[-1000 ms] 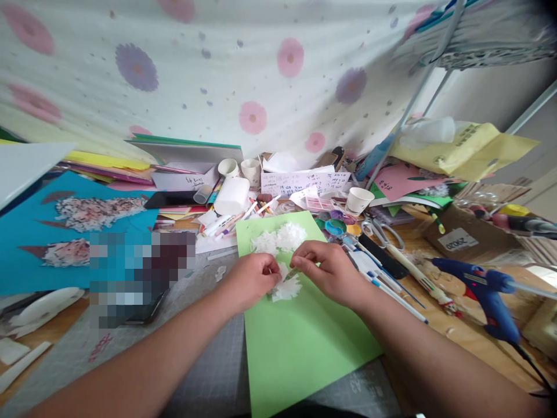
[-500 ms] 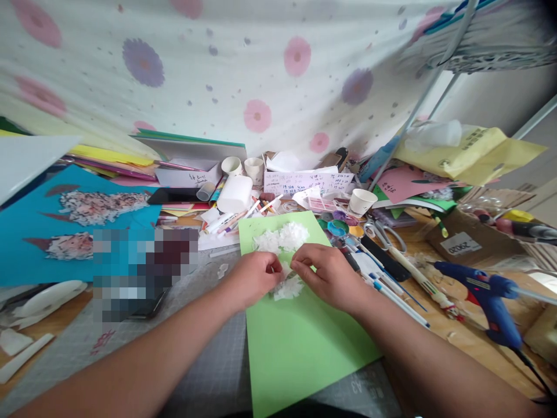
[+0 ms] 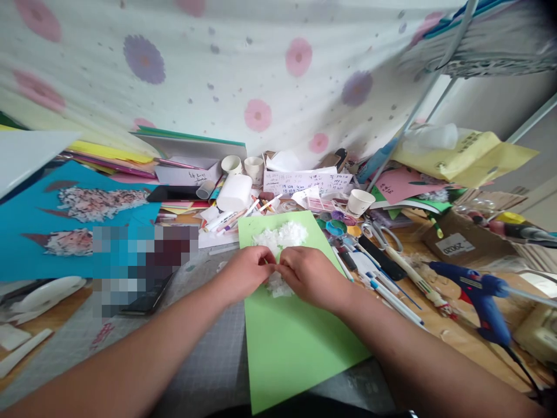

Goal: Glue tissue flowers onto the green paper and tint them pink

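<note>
Since the earlier frame, the gap between the person's left hand and right hand has closed, w/ the right one shifted inward. Both are now pinched fingertip to fingertip; whether anything is gripped, can't tell (fingers hide it). Just beneath lies the lower white paper ruffle, nr the upper white paper ruffles, all on the green sheet.

Risks: thin paper could tear or crush if pinched too hard, or cling to a fingertip and lift away. The right arm could nudge the blue-capped pens if it swings outward, or upset the open paint pots (prob. messy, if wet). The glue gun might burn skin if hot; temp unknown.

Writing: the handwritten card has rows of nos., "14" and "15" among them, rest blurry. The box label carries digits, seemingly upside down; the yellow bag has small unreadable print. No brand is legible.
</note>
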{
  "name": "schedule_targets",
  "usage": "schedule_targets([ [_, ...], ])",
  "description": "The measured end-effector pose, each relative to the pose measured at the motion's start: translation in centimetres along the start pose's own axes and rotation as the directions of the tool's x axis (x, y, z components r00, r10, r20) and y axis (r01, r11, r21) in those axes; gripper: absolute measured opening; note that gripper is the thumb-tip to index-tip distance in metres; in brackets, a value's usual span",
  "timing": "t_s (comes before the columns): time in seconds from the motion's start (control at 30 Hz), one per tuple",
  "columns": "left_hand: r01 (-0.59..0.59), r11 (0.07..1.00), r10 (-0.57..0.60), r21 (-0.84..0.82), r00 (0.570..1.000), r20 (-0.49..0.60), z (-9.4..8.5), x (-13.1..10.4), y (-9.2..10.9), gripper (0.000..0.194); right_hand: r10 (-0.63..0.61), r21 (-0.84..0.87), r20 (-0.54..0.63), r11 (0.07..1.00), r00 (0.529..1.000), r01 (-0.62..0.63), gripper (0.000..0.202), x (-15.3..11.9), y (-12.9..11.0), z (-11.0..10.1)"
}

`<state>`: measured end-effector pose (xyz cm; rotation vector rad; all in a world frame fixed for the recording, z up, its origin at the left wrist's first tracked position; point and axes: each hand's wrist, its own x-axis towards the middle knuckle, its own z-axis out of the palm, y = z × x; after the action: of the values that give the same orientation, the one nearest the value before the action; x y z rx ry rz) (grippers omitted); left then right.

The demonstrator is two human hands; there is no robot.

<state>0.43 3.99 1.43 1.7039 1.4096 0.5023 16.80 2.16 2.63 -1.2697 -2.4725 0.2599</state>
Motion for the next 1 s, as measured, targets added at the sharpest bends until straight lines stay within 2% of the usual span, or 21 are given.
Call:
schedule_targets([
  [0.17,-0.014,1.000,0.014,-0.012,1.000,0.019,0.1,0.0,-0.2,0.008,0.081,0.151,-0.090,0.986,0.993,-0.067,0.022,-0.8,1.2,0.6],
  [0.3,-0.017,1.000,0.018,-0.018,0.999,0.027,0.1,-0.2,-0.2,0.009,0.101,0.247,-0.152,0.967,0.983,-0.061,0.026,-1.0,1.9,0.6],
  [0.53,-0.007,1.000,0.007,-0.006,1.000,0.029,0.1,0.1,-0.4,0.010,0.092,0.254,-0.272,0.967,0.958,-0.021,0.025,-1.3,1.6,-0.2],
  [0.7,0.012,1.000,-0.012,-0.008,0.999,0.038,0.1,0.1,-0.4,0.008,0.072,0.183,-0.265,0.983,0.962,-0.023,0.027,-1.2,1.6,-0.2],
  [1.0,0.061,0.997,-0.059,-0.039,0.997,0.051,0.2,0.1,-0.6,0.009,0.045,0.010,-0.137,0.999,0.990,-0.044,0.027,-0.6,1.0,0.4],
])
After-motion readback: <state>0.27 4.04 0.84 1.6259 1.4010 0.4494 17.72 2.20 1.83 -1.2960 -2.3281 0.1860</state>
